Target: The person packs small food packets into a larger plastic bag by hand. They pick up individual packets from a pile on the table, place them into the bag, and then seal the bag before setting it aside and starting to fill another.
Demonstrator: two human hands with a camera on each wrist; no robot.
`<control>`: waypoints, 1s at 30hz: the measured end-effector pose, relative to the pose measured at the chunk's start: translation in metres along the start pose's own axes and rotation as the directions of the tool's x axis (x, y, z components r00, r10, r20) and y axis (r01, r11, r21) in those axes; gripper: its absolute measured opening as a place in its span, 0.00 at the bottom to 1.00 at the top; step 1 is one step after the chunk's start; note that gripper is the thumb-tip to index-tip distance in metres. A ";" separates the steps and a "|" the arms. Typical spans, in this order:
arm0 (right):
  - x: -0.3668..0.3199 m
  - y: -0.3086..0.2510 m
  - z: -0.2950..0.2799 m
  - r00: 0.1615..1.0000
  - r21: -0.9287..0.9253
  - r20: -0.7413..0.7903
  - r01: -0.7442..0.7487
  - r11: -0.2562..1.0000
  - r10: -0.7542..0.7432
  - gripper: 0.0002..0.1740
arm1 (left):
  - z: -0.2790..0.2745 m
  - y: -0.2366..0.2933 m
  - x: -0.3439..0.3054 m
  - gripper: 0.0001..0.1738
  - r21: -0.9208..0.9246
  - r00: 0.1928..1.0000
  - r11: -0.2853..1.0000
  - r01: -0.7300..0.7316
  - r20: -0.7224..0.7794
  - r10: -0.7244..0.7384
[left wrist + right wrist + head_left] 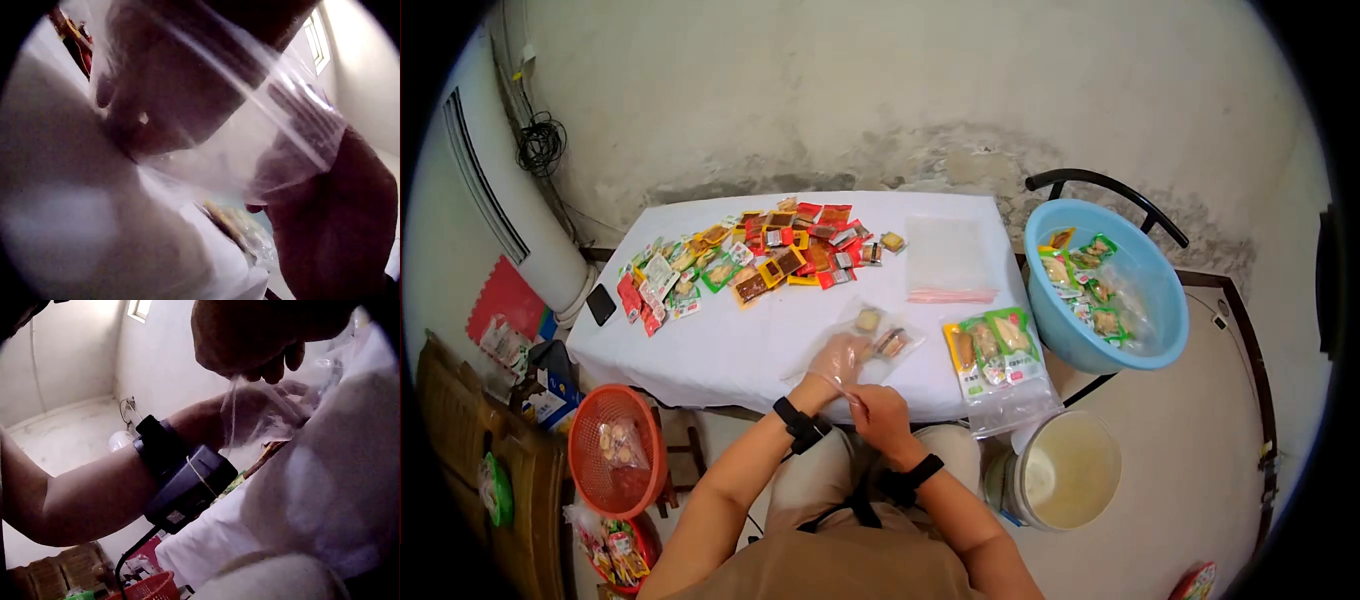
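Observation:
A clear plastic bag [810, 353] lies at the table's front edge with two small packets, one pale yellow [867, 320] and one brown [891, 343], at its far end. My left hand [840, 358] is inside the bag, just short of the packets; whether its fingers hold anything cannot be told. My right hand [882, 418] pinches the bag's near edge beside the left wrist. In the left wrist view the film stretches over the left hand [181, 81], and the right hand [331, 200] grips its edge. The right wrist view shows the right hand [269, 337] above the film.
Colourful snack packets [785, 262] are heaped across the table's left and middle. Flat clear bags [950, 255] lie at the back right, with a filled bag [998, 350] before them. A blue tub [1170, 300] stands right, a white bucket [1072, 470] below, a red basket [590, 440] left.

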State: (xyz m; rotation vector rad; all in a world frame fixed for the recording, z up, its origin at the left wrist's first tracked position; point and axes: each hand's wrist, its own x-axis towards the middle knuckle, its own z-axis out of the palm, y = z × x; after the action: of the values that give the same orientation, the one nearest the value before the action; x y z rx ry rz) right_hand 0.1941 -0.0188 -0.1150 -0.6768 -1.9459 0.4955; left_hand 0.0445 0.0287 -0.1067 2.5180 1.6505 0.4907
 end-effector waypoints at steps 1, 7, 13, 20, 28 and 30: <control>0.000 -0.001 0.000 1.000 0.005 0.004 0.000 1.000 0.000 0.07 | -0.017 0.016 0.001 0.23 0.027 0.994 0.994 0.109 -0.019 -0.109; -0.002 0.000 0.005 1.000 0.001 0.022 0.013 1.000 -0.013 0.09 | 0.015 -0.008 0.010 0.22 -0.152 0.850 0.953 0.260 -0.433 -0.301; 0.002 0.004 0.005 0.998 0.010 -0.009 0.059 0.998 -0.059 0.07 | 0.034 -0.014 0.017 0.30 -0.203 0.844 0.952 0.229 -0.446 -0.298; 0.003 0.016 0.004 0.997 -0.015 0.018 0.069 0.998 -0.068 0.06 | 0.024 -0.009 -0.005 0.33 -0.120 0.968 0.977 0.174 -0.163 -0.192; 0.014 0.039 -0.001 0.994 0.081 -0.111 0.010 0.997 -0.001 0.07 | -0.078 0.022 -0.069 0.26 -0.380 0.923 0.925 0.013 0.361 0.135; 0.013 0.042 -0.002 0.998 0.079 -0.053 -0.032 0.996 0.036 0.07 | -0.115 0.009 -0.066 0.21 -0.497 0.894 0.862 0.102 0.426 0.140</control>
State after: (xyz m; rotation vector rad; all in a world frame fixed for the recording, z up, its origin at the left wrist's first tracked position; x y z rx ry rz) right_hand 0.2013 0.0220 -0.1303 -0.6671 -1.8573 0.5661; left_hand -0.0076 -0.0461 -0.0098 2.0484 1.1357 0.2632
